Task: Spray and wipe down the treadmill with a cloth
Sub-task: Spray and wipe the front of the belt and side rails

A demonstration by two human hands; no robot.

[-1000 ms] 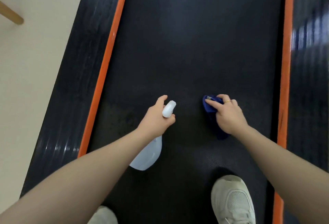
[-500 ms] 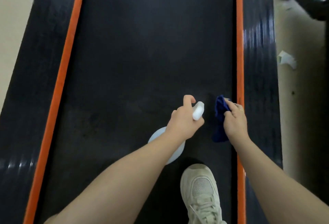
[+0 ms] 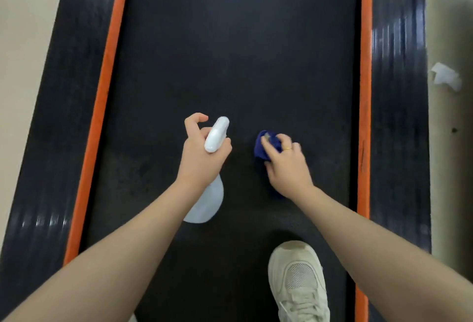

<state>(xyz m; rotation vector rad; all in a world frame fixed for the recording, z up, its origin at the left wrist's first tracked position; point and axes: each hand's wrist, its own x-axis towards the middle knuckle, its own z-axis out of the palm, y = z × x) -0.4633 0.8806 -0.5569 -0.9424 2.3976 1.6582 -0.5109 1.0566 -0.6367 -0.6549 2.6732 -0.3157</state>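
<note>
Fingers [image 3: 271, 142] of the right hand [image 3: 286, 165] were pinched round the blue cloth [image 3: 263, 147] above the treadmill belt [image 3: 230, 53], ready for wiping, while the spray bottle [image 3: 210, 193] was gripped left of it.

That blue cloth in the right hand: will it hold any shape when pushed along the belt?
Probably not. The cloth is bunched in the right hand, so it looks soft and floppy. It seems light, since the fingers alone hold it. On the belt, which looks textured, it would likely drag and fold rather than slide.
</note>
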